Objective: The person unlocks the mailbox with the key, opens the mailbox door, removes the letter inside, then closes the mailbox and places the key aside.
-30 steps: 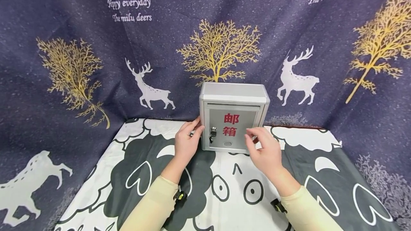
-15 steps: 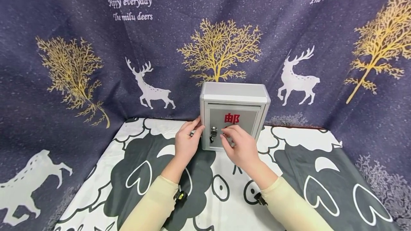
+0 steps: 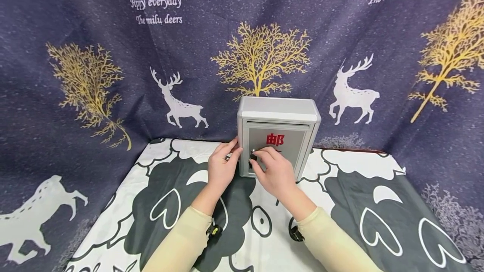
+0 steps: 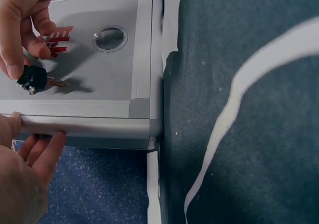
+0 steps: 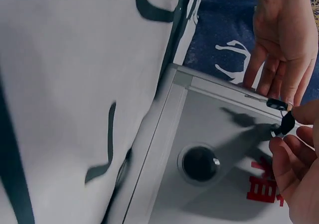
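The fingers [image 5: 280,157] of the right hand [image 3: 276,173] are pinching a black-headed key [image 5: 288,123] right at the silver lock [image 5: 274,130], low on the left of the mailbox [image 3: 293,137]! A second key [image 5: 275,104] is hanging beside it, and that same hand is covering the lower part of the red lettering [image 3: 275,139]. Over at the box's left side, the left hand [image 3: 222,167] is resting with fingers extended, thumb touching the front edge, gripping nothing. The pinched key is facing the door, its blade hidden; the hanging one is pointing down, long axis running along the door's side. The box is standing upright, taller than wide, front facing the person. Beneath, a black-and-white cartoon cloth [image 3: 277,242] is covering the surface; behind, a dark blue curtain [image 3: 321,11] is showing white deer [image 3: 185,108] and golden trees [image 3: 258,83].
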### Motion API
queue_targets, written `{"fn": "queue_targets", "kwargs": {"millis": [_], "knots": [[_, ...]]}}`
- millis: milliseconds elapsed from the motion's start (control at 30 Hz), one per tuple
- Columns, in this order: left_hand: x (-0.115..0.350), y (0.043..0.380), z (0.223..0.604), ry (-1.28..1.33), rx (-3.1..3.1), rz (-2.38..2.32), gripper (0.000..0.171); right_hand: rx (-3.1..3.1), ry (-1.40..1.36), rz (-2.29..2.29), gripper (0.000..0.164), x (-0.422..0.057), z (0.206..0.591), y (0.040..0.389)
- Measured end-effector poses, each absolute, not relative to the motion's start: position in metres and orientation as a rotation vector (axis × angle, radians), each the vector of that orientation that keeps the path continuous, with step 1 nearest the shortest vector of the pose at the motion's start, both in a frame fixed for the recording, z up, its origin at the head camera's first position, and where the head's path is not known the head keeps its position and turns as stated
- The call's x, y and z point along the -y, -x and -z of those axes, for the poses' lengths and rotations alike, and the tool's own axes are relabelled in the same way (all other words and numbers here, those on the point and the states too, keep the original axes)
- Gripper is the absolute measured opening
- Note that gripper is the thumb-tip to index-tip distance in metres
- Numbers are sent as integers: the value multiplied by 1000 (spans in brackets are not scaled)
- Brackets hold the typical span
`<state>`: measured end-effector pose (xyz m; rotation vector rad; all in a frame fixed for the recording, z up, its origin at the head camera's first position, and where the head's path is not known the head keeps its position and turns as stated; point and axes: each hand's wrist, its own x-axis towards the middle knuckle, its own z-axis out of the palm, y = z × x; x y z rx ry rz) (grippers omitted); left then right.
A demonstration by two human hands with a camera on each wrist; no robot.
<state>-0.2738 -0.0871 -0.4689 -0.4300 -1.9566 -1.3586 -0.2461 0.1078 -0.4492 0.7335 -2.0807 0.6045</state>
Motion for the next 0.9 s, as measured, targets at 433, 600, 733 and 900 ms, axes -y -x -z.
{"fn": "queue_targets", "kwargs": {"millis": [433, 600, 733, 900], "knots": [[87, 273, 468, 418, 1985, 1349, 36, 2029, -732, -545, 19, -104, 454, 248], [88, 274, 468, 418, 1990, 1349, 36, 2017, -746, -527, 16, -105, 455, 249], [87, 274, 470, 420, 1988, 1337, 36, 1982, -758, -519, 16, -105, 457, 250], [87, 274, 471, 417, 1977, 1327, 36, 1955, -755, -540, 13, -103, 459, 250]]}}
